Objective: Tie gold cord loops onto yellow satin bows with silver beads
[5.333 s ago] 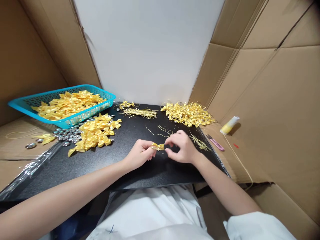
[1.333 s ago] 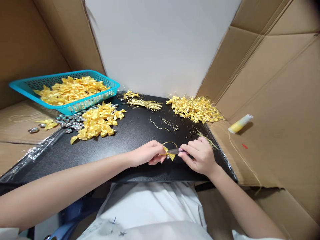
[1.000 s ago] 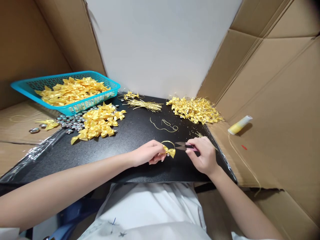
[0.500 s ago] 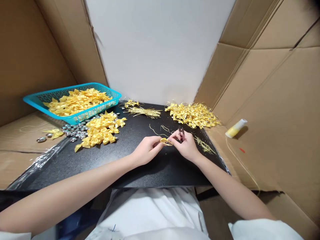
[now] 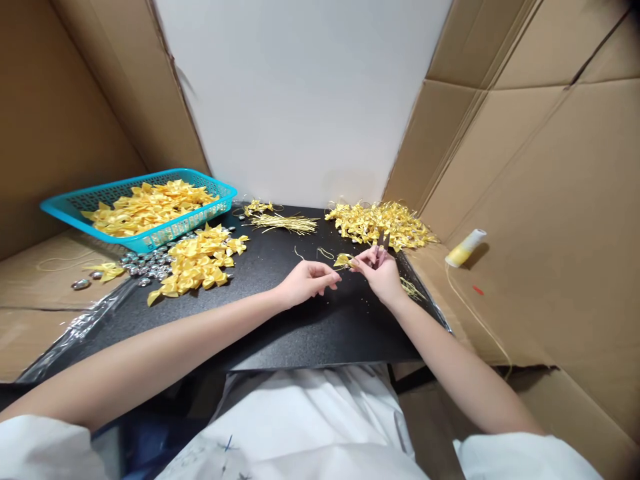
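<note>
My right hand [image 5: 383, 273] pinches a small yellow ribbon bow [image 5: 344, 260] at its fingertips and also holds small thread snips [image 5: 383, 241] that stick up from the fist. It hovers just in front of the pile of finished bows with gold loops [image 5: 380, 225]. My left hand [image 5: 306, 281] hangs loosely curled just left of the bow, its thumb and forefinger close together with nothing visible between them. Both hands are above the black table top [image 5: 280, 313].
A teal basket [image 5: 60, 210] full of yellow bows sits at the far left. Beside it lie a loose heap of bows [image 5: 197, 260], silver beads [image 5: 147, 263], a bundle of gold cords [image 5: 285, 223], loose cord pieces [image 5: 320, 252] and a thread spool [image 5: 465, 248]. Cardboard walls enclose the table.
The bow passed from my left hand to my right, which still holds the snips. My right hand moved away toward the finished pile; my left hand let go and stayed behind.
</note>
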`<state>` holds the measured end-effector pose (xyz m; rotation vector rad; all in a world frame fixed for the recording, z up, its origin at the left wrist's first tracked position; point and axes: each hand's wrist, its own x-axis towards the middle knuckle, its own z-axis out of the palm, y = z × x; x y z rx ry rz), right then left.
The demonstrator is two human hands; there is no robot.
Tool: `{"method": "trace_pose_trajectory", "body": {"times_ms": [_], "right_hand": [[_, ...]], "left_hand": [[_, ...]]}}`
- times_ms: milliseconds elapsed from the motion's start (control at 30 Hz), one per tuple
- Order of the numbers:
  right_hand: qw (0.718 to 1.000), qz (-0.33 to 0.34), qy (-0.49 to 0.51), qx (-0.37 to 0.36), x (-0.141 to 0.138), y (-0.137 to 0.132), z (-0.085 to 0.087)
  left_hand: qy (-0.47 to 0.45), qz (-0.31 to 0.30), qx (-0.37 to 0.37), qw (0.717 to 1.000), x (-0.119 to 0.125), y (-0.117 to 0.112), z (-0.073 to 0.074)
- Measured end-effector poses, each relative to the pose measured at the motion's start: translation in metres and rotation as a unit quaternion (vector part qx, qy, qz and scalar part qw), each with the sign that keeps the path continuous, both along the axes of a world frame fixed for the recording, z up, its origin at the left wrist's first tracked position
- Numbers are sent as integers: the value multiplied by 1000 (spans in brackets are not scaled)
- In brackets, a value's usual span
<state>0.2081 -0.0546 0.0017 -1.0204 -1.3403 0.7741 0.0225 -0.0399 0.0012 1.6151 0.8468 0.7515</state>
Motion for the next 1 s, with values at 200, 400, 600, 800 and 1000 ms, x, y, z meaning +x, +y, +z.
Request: {"method": "trace_pose_trajectory", "body": {"times_ms": [200,400,600,800,1000], "right_hand": [[978,73,124,-152,-3,-2,0],[956,135,152,-210,-6,-9,2],[957,193,98,-192,-11,-15,4],[962,219,51,-154,-12,-19,5],[983,163,-2,-81,-15,-22,10]], "left_hand": [[113,-108,103,982,-15,-4,1],[65,-64,154,984,-19,-9,-3],[-74,-110,-42,990,-25,-12,2],[-87,-75,-1,993,-22,-16,2],[-98,-53,-20,994,-20,-26,9]]}}
